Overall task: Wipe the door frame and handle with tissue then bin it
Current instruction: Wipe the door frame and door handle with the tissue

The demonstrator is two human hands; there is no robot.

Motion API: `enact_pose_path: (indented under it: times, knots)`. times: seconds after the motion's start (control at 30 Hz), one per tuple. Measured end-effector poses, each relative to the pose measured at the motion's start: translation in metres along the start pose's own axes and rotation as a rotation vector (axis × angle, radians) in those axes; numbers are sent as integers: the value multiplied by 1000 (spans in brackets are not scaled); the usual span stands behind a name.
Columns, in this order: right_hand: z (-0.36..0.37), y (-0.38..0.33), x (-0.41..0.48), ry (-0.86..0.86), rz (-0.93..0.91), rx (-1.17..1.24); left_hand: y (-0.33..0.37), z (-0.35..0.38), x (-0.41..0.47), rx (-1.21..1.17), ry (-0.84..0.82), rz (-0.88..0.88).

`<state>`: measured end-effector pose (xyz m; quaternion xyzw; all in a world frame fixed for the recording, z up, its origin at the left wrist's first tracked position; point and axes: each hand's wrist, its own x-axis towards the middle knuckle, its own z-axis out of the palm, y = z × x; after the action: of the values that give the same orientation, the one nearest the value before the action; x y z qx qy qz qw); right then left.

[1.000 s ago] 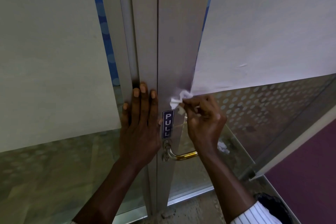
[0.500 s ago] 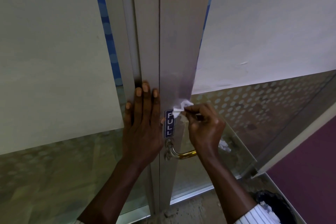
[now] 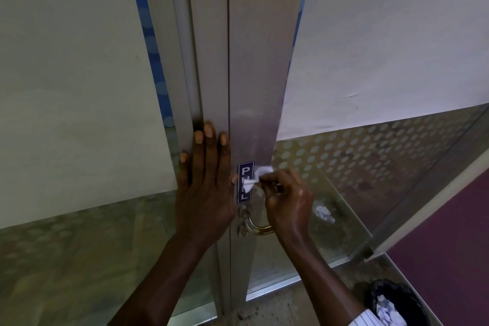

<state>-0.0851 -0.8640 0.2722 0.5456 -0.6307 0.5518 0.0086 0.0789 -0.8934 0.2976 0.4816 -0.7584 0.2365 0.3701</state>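
A grey aluminium door frame (image 3: pixel 254 66) runs up the middle, with a blue PULL sticker (image 3: pixel 244 167) on it. Below the sticker is a brass handle (image 3: pixel 258 226), partly hidden by my right wrist. My left hand (image 3: pixel 205 188) lies flat and open against the frame left of the sticker. My right hand (image 3: pixel 287 201) pinches a small crumpled white tissue (image 3: pixel 255 177) and presses it on the sticker. A black-lined bin (image 3: pixel 397 304) with crumpled white paper inside stands on the floor at the lower right.
Frosted and dotted glass panels flank the frame on both sides. A white crumpled wad (image 3: pixel 324 213) shows through the right glass. A purple wall (image 3: pixel 449 233) closes in on the right. Gritty floor lies below the door.
My right hand has moved the tissue down the frame, from above the PULL sticker onto it. My left hand has stayed flat on the frame.
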Motion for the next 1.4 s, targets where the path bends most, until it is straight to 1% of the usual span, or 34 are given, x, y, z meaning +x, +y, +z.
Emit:
enact_pose_path:
  times: [0.07, 0.17, 0.27, 0.33, 0.4, 0.47, 0.6, 0.73, 0.83, 0.93, 1.0, 1.1, 1.27, 1.4]
  knots:
    - [-8, -15, 16, 68, -62, 56, 0, 0, 0, 2, -2, -5]
    - [-5, -19, 21, 92, -96, 87, 0, 0, 0, -10, -12, -9]
    - [9, -3, -3, 12, -77, 15, 0, 1, -1, -10, -6, -14]
    - [17, 9, -20, -82, -14, -33, 0, 2, 0, 11, 0, -12]
    - [20, 14, -26, -124, 62, -54, -1, 2, -1, 20, 0, -9]
    - [15, 10, -20, -86, 66, -38, -2, 2, -1, 14, 0, 4]
    - [-9, -23, 21, 68, -60, 24, 0, 0, 0, -7, 3, -5]
    - [-21, -45, 55, 164, -145, 136, 0, -1, 1, -12, -2, -1]
    - [-11, -36, 40, 151, -165, 125, 0, 0, 0, -15, -5, -15]
    - [3, -12, 10, 53, -90, 70, 1, 0, 0, -8, -3, -18]
    - [7, -5, 0, 21, -39, 57, 1, -1, 1, -10, -4, -8]
    - [-1, -16, 15, 61, -42, 86, 0, -1, 1, -9, -9, -9]
    - [-21, -52, 63, 173, -155, 189, 0, -1, 1, -27, -27, -18]
    - [-14, -46, 52, 201, -171, 182, -1, -1, 1, -29, -25, -9]
